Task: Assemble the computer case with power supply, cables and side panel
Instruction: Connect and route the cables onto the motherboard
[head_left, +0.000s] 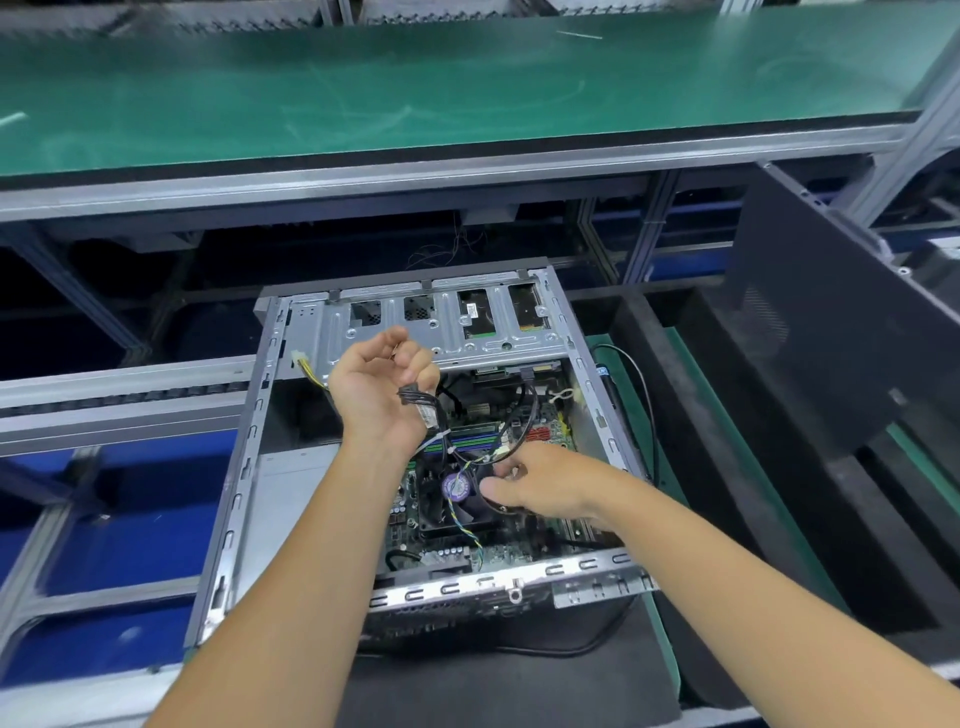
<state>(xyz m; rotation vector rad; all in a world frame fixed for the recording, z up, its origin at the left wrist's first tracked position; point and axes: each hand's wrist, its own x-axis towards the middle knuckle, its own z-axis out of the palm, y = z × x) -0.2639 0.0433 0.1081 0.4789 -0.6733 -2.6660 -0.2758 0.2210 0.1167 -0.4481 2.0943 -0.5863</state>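
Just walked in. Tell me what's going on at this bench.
A person is working inside an open computer case lying on its side, with the motherboard exposed. The left hand holds a bundle of black cables lifted above the board. The right hand reaches down near the CPU fan, fingers curled on a cable there. The power supply already sits in the case. The dark side panel is off, leaning to the right.

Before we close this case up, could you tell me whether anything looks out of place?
Nothing looks damaged. The side panel leans off to the right, and the left hand holds a loose black cable bundle above the motherboard.
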